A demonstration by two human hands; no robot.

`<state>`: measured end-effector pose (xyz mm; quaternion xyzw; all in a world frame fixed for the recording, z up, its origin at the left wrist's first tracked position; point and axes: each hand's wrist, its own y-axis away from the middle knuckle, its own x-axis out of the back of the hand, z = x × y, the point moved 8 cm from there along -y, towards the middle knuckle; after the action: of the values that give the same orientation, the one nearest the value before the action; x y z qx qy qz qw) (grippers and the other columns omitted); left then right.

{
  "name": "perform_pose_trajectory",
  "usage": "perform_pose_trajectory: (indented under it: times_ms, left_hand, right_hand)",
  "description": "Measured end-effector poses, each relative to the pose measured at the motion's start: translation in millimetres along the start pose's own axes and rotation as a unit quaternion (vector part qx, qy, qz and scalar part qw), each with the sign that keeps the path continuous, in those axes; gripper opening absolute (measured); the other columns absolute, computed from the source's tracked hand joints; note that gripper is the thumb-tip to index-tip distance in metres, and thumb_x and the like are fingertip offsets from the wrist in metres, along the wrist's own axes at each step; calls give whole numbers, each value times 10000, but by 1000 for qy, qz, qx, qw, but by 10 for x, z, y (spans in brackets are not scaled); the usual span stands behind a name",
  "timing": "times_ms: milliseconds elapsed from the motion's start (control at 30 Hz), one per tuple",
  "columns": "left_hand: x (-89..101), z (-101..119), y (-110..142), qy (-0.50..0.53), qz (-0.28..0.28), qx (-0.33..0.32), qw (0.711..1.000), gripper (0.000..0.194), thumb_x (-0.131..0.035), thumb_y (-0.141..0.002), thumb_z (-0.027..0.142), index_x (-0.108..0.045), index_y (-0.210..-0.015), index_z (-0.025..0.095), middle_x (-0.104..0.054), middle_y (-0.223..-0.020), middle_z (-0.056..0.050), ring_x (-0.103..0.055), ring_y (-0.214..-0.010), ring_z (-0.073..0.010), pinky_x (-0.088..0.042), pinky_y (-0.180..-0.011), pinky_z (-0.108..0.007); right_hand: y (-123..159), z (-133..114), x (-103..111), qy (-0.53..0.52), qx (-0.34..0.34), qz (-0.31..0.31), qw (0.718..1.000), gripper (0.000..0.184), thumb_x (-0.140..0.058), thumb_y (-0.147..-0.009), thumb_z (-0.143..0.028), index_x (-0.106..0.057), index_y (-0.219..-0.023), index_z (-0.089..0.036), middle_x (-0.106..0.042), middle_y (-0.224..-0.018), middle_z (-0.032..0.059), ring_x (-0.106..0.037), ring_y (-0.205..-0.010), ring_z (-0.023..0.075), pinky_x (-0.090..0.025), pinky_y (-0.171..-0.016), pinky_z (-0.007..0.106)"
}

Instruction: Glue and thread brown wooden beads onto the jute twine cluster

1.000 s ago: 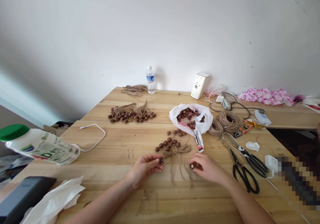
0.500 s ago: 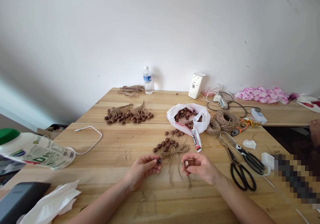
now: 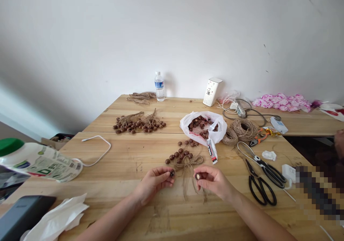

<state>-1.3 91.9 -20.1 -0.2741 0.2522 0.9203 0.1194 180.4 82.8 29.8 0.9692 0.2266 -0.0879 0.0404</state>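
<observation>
Between the thumb and fingers of my left hand (image 3: 158, 180) is a small dark nutshell piece (image 3: 172, 173). My right hand (image 3: 213, 181) pinches a brown nutshell (image 3: 198, 177), its pale hollow side facing me. The two hands are apart, low over the table. Just beyond them lies a bundle of twine (image 3: 192, 161) with loose ends, and brown nutshells (image 3: 178, 155) around it. A white plastic bag (image 3: 185, 127) of nutshells stands behind, with a glue tube (image 3: 212, 150) leaning at its front.
Scissors (image 3: 262, 189), twine coils (image 3: 244, 128) and orange-handled pliers (image 3: 260, 137) lie to the right. Nutshell bunches on twine (image 3: 139, 124) and a water bottle (image 3: 159, 87) are farther back. A green-capped bottle (image 3: 40, 162) and a white cable (image 3: 106, 150) lie left. Part of another person's hand (image 3: 339, 143) shows at right.
My right hand has moved slightly left, bringing its nutshell nearer my left hand and turning it a little. My left hand keeps its pinch almost in place.
</observation>
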Motion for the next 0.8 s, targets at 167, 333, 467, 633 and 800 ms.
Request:
perform_pose_trajectory:
  times_ms: [167,333,467,633,800]
  left_hand:
    - [-8,-5,6,-6,-4,0,1000,275,-814,-607,219,-711,-828,93,-713,-680,-82,-655,-617,-162,-513,-637,-284]
    - [-33,10,14,-7,-15,-9,1000,278,-813,-608,241,-715,-823,95,-719,-661,-83,-651,-608,-164,-506,-637,-281]
    - [-56,9,17,-8,-29,-13,999,273,-802,-625,260,-719,-827,97,-725,-700,-88,-649,-624,-164,-501,-649,-280]
    - [-41,-1,10,-21,-27,-17,999,286,-802,-623,269,-725,-841,101,-728,-731,-84,-646,-632,-157,-501,-656,-274]
    - [-50,0,3,-38,-39,-28,998,283,-796,-628,284,-728,-836,105,-724,-742,-81,-637,-632,-155,-497,-657,-279]
  right_hand:
    - [-128,-239,-205,229,53,29,971,201,-659,-722,-142,-607,-914,-167,-599,-796,12,-571,-667,115,-490,-607,237]
    - [-256,-357,-601,432,189,24,882,220,-580,-739,-80,-620,-938,-166,-608,-890,66,-560,-620,125,-491,-592,254]
    - [-302,-270,-751,515,191,29,835,212,-544,-766,-51,-618,-916,-181,-604,-897,72,-602,-747,177,-498,-674,283]
    - [-298,-257,-809,569,187,30,800,179,-526,-807,-67,-612,-926,-170,-602,-888,83,-608,-758,197,-496,-672,299]
    - [-310,-231,-795,579,182,28,794,183,-547,-807,-68,-607,-941,-176,-611,-887,78,-610,-764,198,-501,-674,299]
